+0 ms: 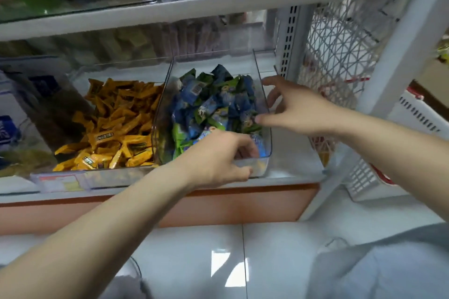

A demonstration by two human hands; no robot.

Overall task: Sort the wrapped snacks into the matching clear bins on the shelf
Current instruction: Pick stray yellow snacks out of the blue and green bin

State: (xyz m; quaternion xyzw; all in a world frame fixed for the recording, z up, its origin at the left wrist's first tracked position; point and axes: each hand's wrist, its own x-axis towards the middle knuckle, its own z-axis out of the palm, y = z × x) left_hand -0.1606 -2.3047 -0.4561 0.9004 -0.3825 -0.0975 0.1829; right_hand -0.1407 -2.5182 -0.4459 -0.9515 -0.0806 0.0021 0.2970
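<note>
Head view, shelf level, listed left to right.

Item 1: clear plastic bin of yellow-orange wrapped snacks (114, 126), heaped, wrappers lying every way; no hand near it.

Item 2: clear plastic bin of blue and green wrapped snacks (213, 104), just beside the first, its long axis running front to back on the white shelf board (291, 160). Bare front wall low, right wall tall.

Item 3: left hand (218, 158), at the front rim of the blue-and-green bin. Fingers curled over the rim into the front corner, thumb outside and below; whether they pinch a wrapper or only the wall, cannot be told.

Item 4: right hand (296, 109), at the right wall of the same bin. Fingers spread wide, index toward the far top edge, thumb tip reaching inward over the snacks; nothing seen in its hold.

Item 5: white lattice basket (340, 51), right of the shelf upright.

Governing relation: the snacks lie left of the right hand and behind the left fingers. The left hand is nearer the front corner, so the next pick or nudge probably falls to it.
</note>
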